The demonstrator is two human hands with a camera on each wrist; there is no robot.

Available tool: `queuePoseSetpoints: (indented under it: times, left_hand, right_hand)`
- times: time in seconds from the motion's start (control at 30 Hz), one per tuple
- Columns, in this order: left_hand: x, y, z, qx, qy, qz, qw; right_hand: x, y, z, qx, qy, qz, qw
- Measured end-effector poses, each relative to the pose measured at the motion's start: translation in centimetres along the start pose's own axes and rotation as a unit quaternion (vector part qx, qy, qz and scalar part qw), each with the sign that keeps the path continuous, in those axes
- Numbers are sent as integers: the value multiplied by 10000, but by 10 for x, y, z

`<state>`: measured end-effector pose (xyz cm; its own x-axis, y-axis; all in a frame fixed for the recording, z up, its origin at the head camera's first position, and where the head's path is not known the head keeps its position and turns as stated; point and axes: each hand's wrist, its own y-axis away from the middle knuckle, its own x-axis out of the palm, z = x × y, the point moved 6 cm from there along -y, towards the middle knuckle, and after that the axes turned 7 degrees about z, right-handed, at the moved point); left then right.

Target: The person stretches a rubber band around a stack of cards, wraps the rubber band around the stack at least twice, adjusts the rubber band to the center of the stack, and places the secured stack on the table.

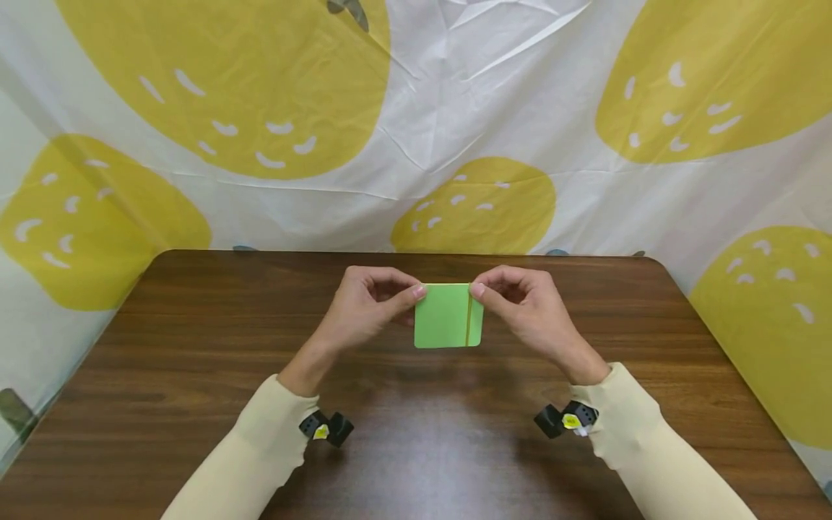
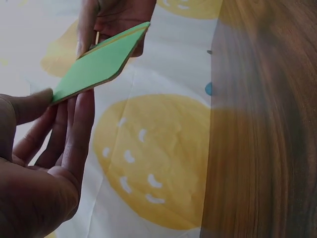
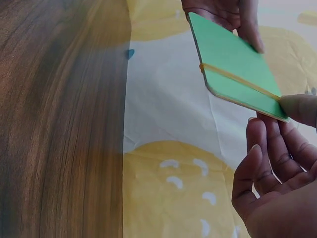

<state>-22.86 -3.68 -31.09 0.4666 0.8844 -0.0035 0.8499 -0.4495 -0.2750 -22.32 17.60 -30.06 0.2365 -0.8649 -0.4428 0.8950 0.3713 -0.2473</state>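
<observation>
Cloth (image 1: pixel 117 209), white with yellow fruit shapes, borders the table (image 1: pixel 195 347) along its left edge, then along the far edge and the right edge. The table is brown, wood-grained, its far corners rounded. Left sleeve (image 1: pixel 260 440), cream, crosses the left part of the table from the near edge; a black camera (image 1: pixel 328 428) with a yellow label sits at its cuff. Left hand (image 1: pixel 367 307): nearly closed pinch on the far left corner of a green pad (image 1: pixel 442 318); thumb on the green face, fingers behind, as the left wrist view shows. Pad: square, thin, rounded corners, held in the air above the table between the hands, seen against its far half, midway between the left and right edges. An orange-yellow band (image 1: pixel 469 321) crosses the face close to the pad's right edge and runs parallel to it. Right hand (image 1: pixel 529 310): matching pinch, almost closed, on the pad's far right corner; thumb on the face, fingers behind. Thumb tip lies at the band's far end; cannot tell whether it presses the band. Right sleeve (image 1: pixel 656 448), also cream, spans the table's right part, with a second black camera (image 1: pixel 565 420) at the cuff.
</observation>
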Motion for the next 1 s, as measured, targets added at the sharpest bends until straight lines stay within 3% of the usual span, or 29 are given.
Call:
queuePoseSetpoints:
  times: [0.33, 0.6, 0.77, 1.0]
  left_hand:
    - [0, -1, -4, 100, -223, -300, 9993]
    - [-2, 2, -15, 851, -1169, -677, 9872]
    - [2, 4, -18, 963, -1229, -796, 9845]
    - [5, 5, -20, 1016, -1256, -907, 9827]
  right_hand:
    - [-2, 2, 3, -237, 76, -168, 9996]
    - [-2, 2, 7, -420, -26, -160, 9990]
    - [-4, 1, 9, -570, -276, -140, 9979]
    - [1, 0, 12, -692, -540, 183, 9960]
